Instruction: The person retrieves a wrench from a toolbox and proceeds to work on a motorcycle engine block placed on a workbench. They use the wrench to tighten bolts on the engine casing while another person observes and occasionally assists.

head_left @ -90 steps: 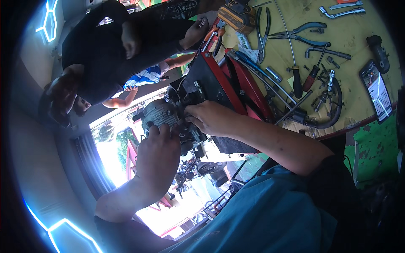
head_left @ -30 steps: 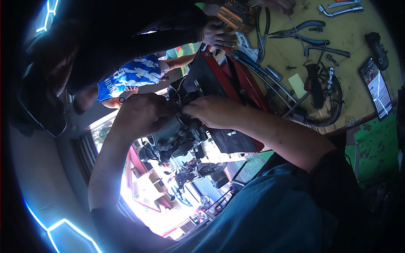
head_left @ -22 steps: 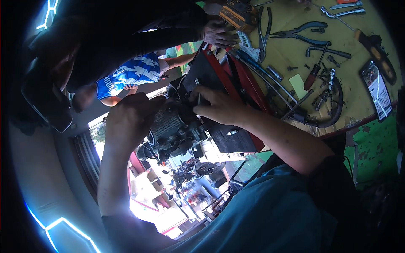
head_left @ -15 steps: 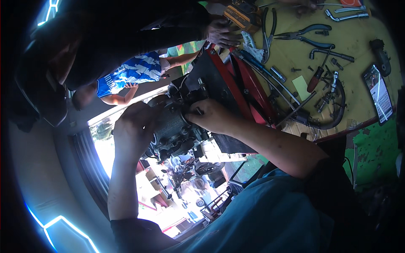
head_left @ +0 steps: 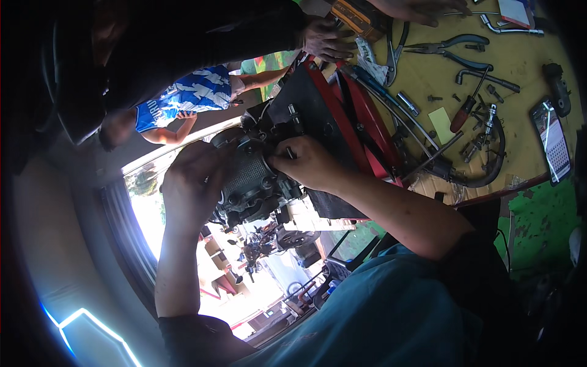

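A dark metal engine (head_left: 246, 183) with a finely textured face is in front of me, between my hands. My right hand (head_left: 302, 160) reaches its right side, thumb and fingers pinched on a small bolt-like piece (head_left: 290, 153) whose end pokes out. At the engine's left side is my left hand (head_left: 194, 177), in deep shadow with its fingers bent toward the metal. A tiny bright spot shows by those fingers; what they hold, if anything, is hidden. An upright metal stud or socket (head_left: 295, 116) stands just beyond my right hand.
A red metal frame (head_left: 354, 122) borders the yellow worktop (head_left: 422, 79). On it lie pliers (head_left: 449, 46), a red-handled screwdriver (head_left: 463, 116), a phone (head_left: 551, 140), a hose (head_left: 495, 159) and a power tool (head_left: 361, 18). A co-worker's hand (head_left: 330, 40) rests nearby; another person (head_left: 183, 101) stands beyond.
My hands stay at the same spots on the engine, the right fingers turned slightly. The view has shifted a little. A co-worker's other hand has come further over the worktop's far edge.
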Motion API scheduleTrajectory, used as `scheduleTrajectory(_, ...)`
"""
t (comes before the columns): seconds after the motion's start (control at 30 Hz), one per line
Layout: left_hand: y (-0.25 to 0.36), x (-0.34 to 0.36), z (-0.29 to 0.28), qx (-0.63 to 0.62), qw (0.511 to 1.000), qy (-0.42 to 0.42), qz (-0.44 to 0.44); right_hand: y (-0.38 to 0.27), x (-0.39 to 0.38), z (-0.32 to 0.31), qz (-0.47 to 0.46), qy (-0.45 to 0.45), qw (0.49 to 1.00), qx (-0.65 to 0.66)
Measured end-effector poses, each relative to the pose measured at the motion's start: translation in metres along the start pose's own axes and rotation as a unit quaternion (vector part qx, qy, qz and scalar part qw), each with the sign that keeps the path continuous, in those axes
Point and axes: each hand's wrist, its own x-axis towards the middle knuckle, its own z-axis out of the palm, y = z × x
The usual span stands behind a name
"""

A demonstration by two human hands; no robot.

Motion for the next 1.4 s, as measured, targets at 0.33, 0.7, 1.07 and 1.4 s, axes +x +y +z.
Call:
scheduleTrajectory(0.33,0.0,0.007,0.001,0.0,1.0,-0.02,0.011,0.004,-0.001,0.004,-0.022,0.003,1.0,0.005)
scheduleTrajectory(0.7,0.0,0.013,-0.001,0.022,0.997,-0.033,0.06,0.003,0.001,0.0,-0.034,0.002,0.999,-0.021)
scheduleTrajectory(1.07,0.004,0.015,-0.001,0.018,0.997,-0.048,0.052,0.003,0.002,0.001,0.02,-0.01,1.0,0.017)
scheduleTrajectory(1.4,0.008,0.014,-0.006,0.056,0.995,-0.064,0.06,0.007,0.001,0.004,-0.022,0.005,0.999,0.033)
